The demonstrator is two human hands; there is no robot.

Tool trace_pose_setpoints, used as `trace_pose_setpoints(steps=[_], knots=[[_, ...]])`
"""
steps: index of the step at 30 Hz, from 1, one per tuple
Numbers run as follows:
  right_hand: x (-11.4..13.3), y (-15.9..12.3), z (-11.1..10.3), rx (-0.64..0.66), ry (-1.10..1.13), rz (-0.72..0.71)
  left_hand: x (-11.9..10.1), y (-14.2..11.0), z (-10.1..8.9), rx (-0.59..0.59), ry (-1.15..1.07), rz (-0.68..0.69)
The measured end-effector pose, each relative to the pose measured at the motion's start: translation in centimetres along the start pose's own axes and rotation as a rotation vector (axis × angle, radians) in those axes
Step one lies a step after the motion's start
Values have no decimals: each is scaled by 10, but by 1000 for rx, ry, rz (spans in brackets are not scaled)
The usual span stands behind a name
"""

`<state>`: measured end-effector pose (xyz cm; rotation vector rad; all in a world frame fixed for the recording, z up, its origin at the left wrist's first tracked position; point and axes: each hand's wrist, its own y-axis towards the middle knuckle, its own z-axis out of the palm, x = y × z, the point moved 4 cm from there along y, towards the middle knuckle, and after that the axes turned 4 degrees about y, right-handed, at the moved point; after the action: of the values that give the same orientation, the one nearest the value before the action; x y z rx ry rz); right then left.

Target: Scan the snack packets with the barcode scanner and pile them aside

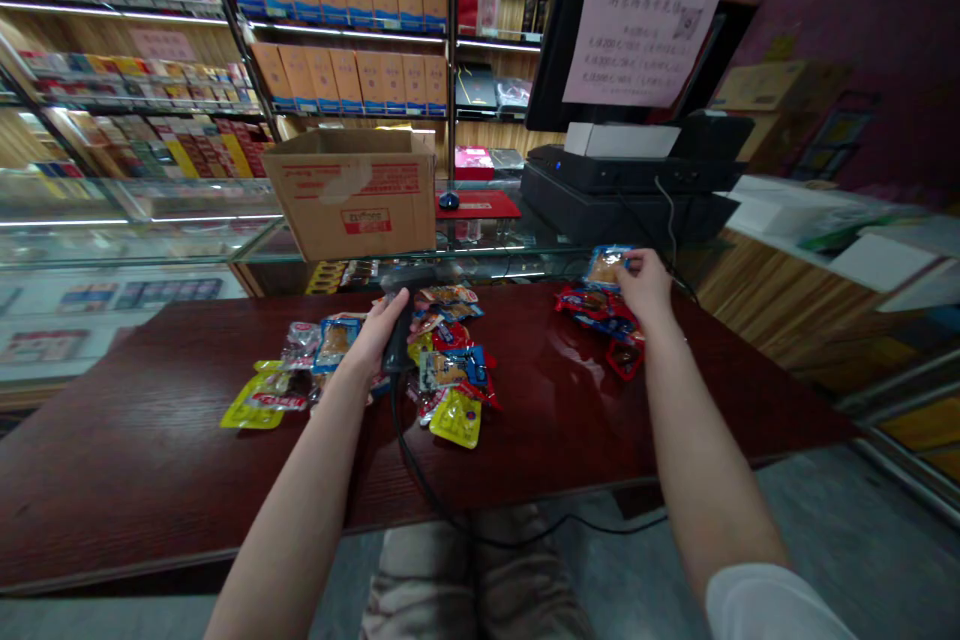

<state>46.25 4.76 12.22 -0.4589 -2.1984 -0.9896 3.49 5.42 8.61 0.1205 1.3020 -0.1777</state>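
My left hand [380, 332] is wrapped round the handle of a black barcode scanner [399, 345], its cord running down over the table edge. Beneath and around it lies a loose pile of small snack packets [450, 367] in blue, red, yellow and clear wrapping. Over on the right, my right hand [645, 285] pinches a blue-edged snack packet [606, 265] with a tan middle. That packet is just above or touching a smaller heap of red and blue packets [592, 308]; I cannot tell which.
The dark red wooden table [150, 450] carries the packets. Behind it stand an open cardboard box [360, 195], a mouse [448, 201] on a red mat, and a black cash register [630, 190] below a screen with a paper notice [641, 35]. Shelves of boxed goods line the back.
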Motion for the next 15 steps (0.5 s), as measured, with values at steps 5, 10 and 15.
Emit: trace_pose_setpoints(steps=[5,10,15], knots=[[-37,21,-3,205,-275,143,2,2,-5,7,5,-42],[-51,11,2,270,-359,99,-3,2,-11,30,3,-15],[-54,11,-1,316,-445,147,-3,3,-15,42,4,-6]])
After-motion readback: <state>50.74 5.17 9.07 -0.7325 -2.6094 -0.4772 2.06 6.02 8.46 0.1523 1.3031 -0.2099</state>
